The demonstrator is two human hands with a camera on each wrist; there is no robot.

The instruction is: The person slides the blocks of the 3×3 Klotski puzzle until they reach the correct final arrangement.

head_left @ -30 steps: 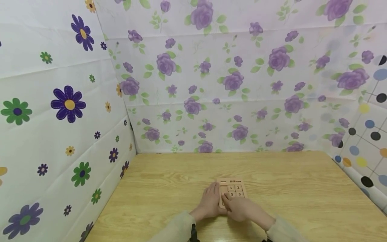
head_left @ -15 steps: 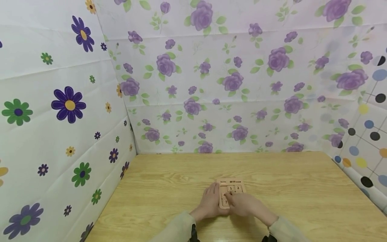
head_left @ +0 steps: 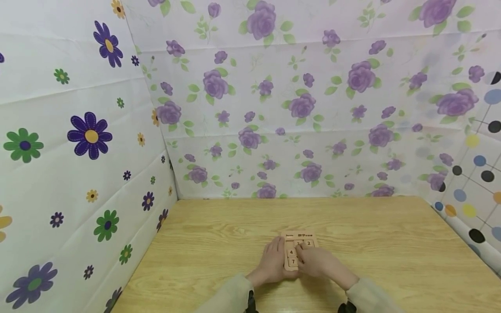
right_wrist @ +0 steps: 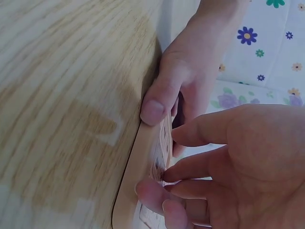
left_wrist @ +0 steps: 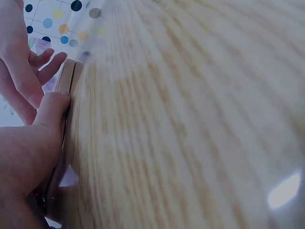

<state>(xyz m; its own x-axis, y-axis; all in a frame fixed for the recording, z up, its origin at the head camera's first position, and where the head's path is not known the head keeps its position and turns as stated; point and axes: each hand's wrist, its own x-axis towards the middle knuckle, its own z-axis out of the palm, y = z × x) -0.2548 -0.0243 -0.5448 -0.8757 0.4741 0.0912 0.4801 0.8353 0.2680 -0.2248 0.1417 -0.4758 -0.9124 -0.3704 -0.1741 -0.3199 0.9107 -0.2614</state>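
A flat wooden sliding number puzzle (head_left: 292, 236) lies on the table, with tiles 1, 2, 4 and 7 at least partly in sight. My left hand (head_left: 271, 262) holds it at the left side, fingers along that edge; in the right wrist view the left thumb (right_wrist: 155, 110) presses its near edge. My right hand (head_left: 318, 262) lies over the right and lower part, fingertips at the middle tiles just under tile 1. Its fingers (right_wrist: 193, 169) are loosely bent, tips on the tile face in the right wrist view. The tiles under that hand are hidden.
The wood-grain table (head_left: 219, 230) extends around the puzzle. A floral cloth (head_left: 250, 108) hangs behind it, with a daisy-patterned cloth (head_left: 78, 182) at the left and a dotted cloth (head_left: 475, 187) at the right.
My right fingertips have moved from the left of the puzzle to its middle, uncovering tiles 4 and 7 and covering tiles 5 and 3. The left hand stays in place.
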